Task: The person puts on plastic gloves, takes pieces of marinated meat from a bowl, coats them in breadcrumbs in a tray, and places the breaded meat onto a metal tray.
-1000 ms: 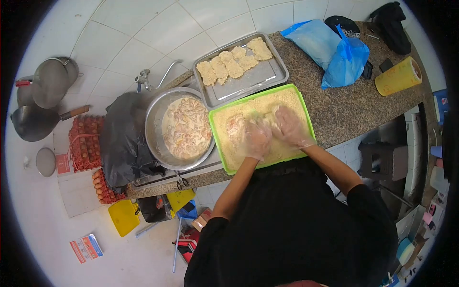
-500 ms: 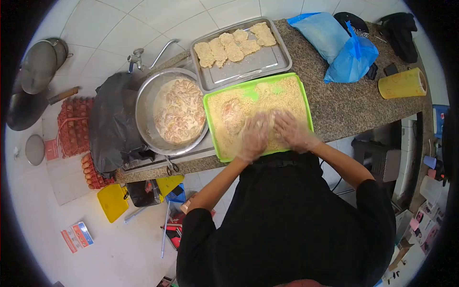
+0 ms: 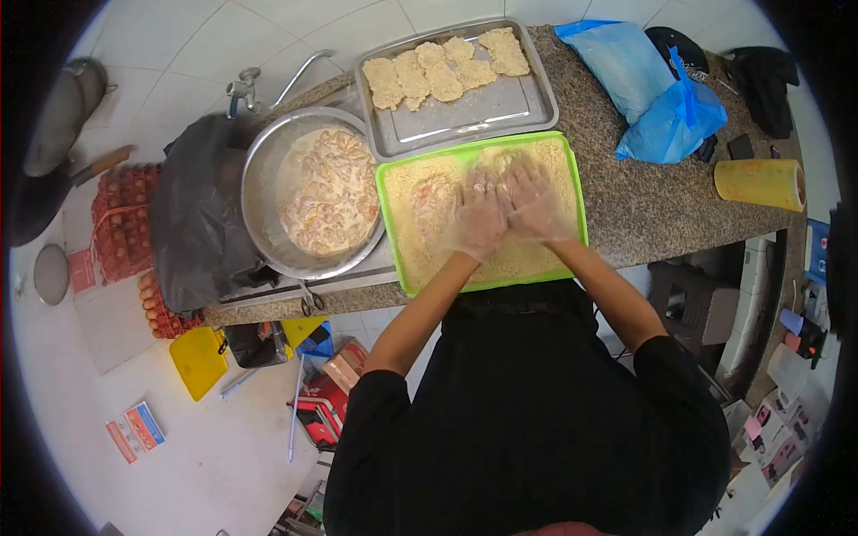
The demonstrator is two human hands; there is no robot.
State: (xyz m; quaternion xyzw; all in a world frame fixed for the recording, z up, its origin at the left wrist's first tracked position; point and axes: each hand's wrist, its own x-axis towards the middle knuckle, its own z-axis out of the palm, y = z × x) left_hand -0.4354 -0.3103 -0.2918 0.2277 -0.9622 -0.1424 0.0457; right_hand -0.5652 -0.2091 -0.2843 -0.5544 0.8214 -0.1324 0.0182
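Note:
My left hand (image 3: 482, 219), in a clear plastic glove, lies palm down on pale breadcrumbs (image 3: 416, 255) in a lime-green tray (image 3: 578, 198). Beside it my right hand (image 3: 534, 205), gloved the same way, also presses flat with its fingers extended. Whatever is under the palms is hidden by crumbs and hands. To the left of my left hand rests a wet, pinkish piece of meat (image 3: 432, 198), partly coated. Behind the green tray, a metal tray (image 3: 527, 98) carries several crumbed pieces (image 3: 444, 82) along its far side.
Left of the green tray stands a steel basin (image 3: 256, 192) of battered meat pieces (image 3: 329, 192). Beyond are a tap (image 3: 246, 87), a black bag (image 3: 192, 205) and egg trays (image 3: 125, 219). Scissors (image 3: 312, 302) hang at the counter edge. Blue bags (image 3: 666, 116) and a yellow roll (image 3: 760, 184) lie right.
Both hands have moved forward, toward the far side of the green tray, and remain flat on the crumbs. The camera view has shifted slightly.

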